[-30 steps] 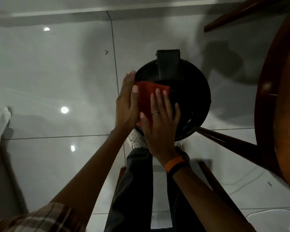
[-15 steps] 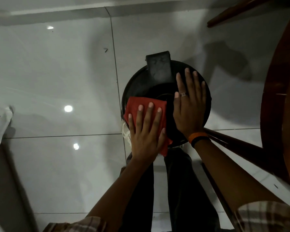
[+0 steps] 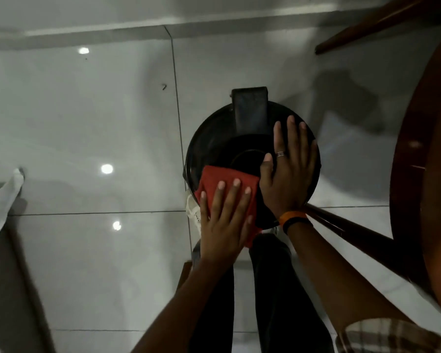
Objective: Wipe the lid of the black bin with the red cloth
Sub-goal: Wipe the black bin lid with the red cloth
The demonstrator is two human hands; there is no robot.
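Note:
The black bin stands on the floor below me, its round lid (image 3: pixel 214 138) shut, with a rectangular black block (image 3: pixel 250 110) at its far edge. The folded red cloth (image 3: pixel 222 175) lies on the near-left part of the lid. My left hand (image 3: pixel 223 225) presses flat on the cloth with fingers spread, covering its near half. My right hand (image 3: pixel 288 171) rests flat on the right side of the lid, its thumb touching the cloth's right edge; it wears a ring and an orange wristband.
Glossy grey floor tiles surround the bin. A round wooden table (image 3: pixel 423 174) and its slanted leg (image 3: pixel 354 235) crowd the right side. White fabric (image 3: pixel 0 205) hangs at the left edge. My dark trousers (image 3: pixel 273 289) and a white shoe (image 3: pixel 192 210) sit just behind the bin.
A second ago my right hand pressed the cloth with the left beside it. The left hand took over the cloth, the right moved to the lid's right side. Since half a second ago, little moved.

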